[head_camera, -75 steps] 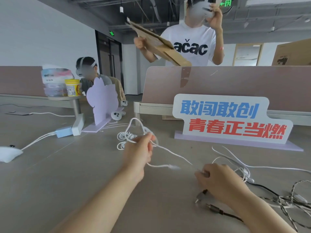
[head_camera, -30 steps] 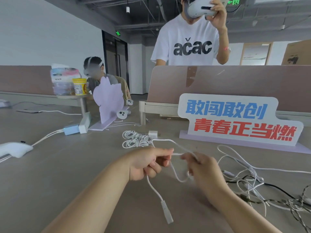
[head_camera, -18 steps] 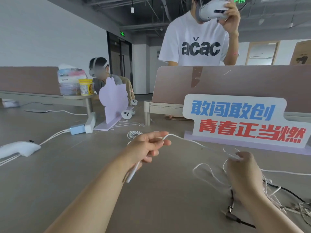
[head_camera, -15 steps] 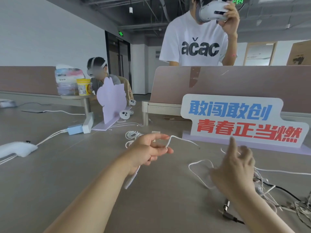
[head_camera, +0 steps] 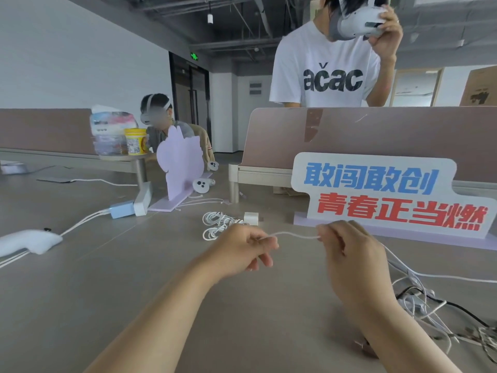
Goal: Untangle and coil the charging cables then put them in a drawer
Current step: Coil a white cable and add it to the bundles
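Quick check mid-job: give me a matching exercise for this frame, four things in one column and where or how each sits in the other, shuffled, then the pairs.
Things:
1. white cable
2. coiled white cable
3. tangled cable pile
4. blue charger block

Places or states:
A. loose heap on the table, at the right
B. stretched between the left hand and right hand
C. far left on the table, white leads running from it
D. bundled on the table, beyond the left hand

Pairs: 1-B, 2-D, 3-A, 4-C
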Tool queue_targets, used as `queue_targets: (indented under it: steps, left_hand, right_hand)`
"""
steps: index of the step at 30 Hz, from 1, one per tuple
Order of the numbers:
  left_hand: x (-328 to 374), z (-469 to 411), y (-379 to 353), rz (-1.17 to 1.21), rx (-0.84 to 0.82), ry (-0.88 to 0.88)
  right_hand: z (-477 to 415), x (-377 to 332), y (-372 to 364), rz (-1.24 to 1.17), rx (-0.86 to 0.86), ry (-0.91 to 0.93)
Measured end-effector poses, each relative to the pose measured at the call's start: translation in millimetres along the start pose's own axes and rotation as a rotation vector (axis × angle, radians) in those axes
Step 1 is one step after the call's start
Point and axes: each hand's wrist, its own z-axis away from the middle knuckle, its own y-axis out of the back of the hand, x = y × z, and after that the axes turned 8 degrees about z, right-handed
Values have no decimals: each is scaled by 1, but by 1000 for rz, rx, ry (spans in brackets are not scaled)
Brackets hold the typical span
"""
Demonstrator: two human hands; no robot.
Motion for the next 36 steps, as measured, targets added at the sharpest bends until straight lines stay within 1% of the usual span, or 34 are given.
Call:
queue_targets:
  steps: [1,2,3,6,8,9,10,12,13,15,18,22,23,24,26,27,28,29,31,32,34,35,36]
  left_hand:
    - [1,1,-3,41,-31,25]
    - [3,2,-7,137,-49,39]
    - [7,2,-11,291,-52,58]
    - [14,0,-22,784,5,127]
    - [15,-2,-29,951,64,129]
    - [15,-2,-31,967,87,132]
    - [13,-2,-34,913,111,141]
    - [7,-2,-38,699,121,163]
    - [5,-1,-40,649,99,180]
    - [6,1,-39,696,36,237]
    - [11,4,-34,786,-36,263]
    - [15,5,-34,747,-55,240]
    - [13,4,-36,735,-21,217]
    - [11,2,-36,681,49,186]
    - [7,-2,-35,500,250,145]
    - [6,-5,-34,483,334,135]
    - [7,-8,-33,571,393,156]
    - [9,-9,-30,743,435,179]
    - [11,-13,-21,1112,465,162]
    - [11,-14,-16,1245,462,135]
    - [8,-14,-7,1399,430,111]
    - [7,-14,-4,1424,418,142]
    - [6,-15,-3,1385,419,189]
  right_hand:
    - [2,1,0,-17,17,-13]
    - [4,1,0,-24,29,-29]
    - [6,2,-2,-35,36,-46]
    - [14,-2,-6,-87,0,-46]
    - [21,-8,-10,-99,-37,13]
    - [24,-10,-13,-102,-45,48]
    - [27,-13,-15,-110,-50,71]
    - [31,-16,-17,-130,-48,96]
    - [31,-16,-17,-134,-44,100]
    - [31,-14,-17,-141,-52,108]
    - [32,-11,-16,-160,-103,93]
    - [32,-9,-17,-165,-113,107]
    - [32,-9,-17,-165,-124,115]
    - [32,-9,-16,-157,-141,115]
    - [32,-10,-16,-133,-212,65]
    - [32,-10,-16,-118,-261,16]
    - [32,-9,-15,-90,-309,-32]
    - [31,-10,-14,-36,-355,-73]
    - [27,-9,-9,97,-426,-126]
    - [25,-7,-8,129,-439,-143]
    - [22,-5,-5,112,-431,-174]
    - [21,-5,-4,90,-418,-192]
    - [21,-5,-4,69,-399,-207]
